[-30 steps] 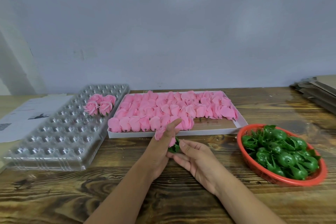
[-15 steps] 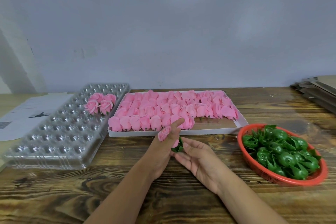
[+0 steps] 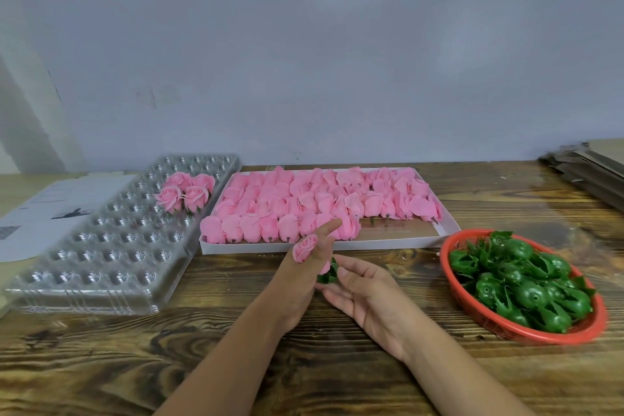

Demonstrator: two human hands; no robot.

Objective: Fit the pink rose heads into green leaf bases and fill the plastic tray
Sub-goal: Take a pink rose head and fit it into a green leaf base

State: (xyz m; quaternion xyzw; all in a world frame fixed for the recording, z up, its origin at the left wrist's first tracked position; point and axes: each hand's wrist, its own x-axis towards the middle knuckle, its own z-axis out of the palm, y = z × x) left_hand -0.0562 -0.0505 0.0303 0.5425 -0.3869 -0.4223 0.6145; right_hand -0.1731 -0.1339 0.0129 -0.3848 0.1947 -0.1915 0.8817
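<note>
Four assembled roses point(image 3: 185, 191) are seated in the clear plastic tray point(image 3: 101, 246). Loose rose heads point(image 3: 304, 206) are held in the white box point(image 3: 337, 244), leaf bases point(image 3: 520, 280) in the red basket point(image 3: 540, 334). One rose head point(image 3: 304, 248) is gripped by the left hand point(image 3: 300, 284); a leaf base point(image 3: 329, 275) is pinched by the right hand point(image 3: 364, 294).

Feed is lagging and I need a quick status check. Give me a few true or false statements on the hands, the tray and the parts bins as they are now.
1. The left hand holds a pink rose head. True.
2. The clear plastic tray is completely filled with roses. False: only a small cluster of finished roses sits near its far end.
3. The green leaf bases lie in a red basket on the right. True.
4. The white box of rose heads is empty. False: it is mostly full.
5. The right hand touches a green leaf base. True.
</note>
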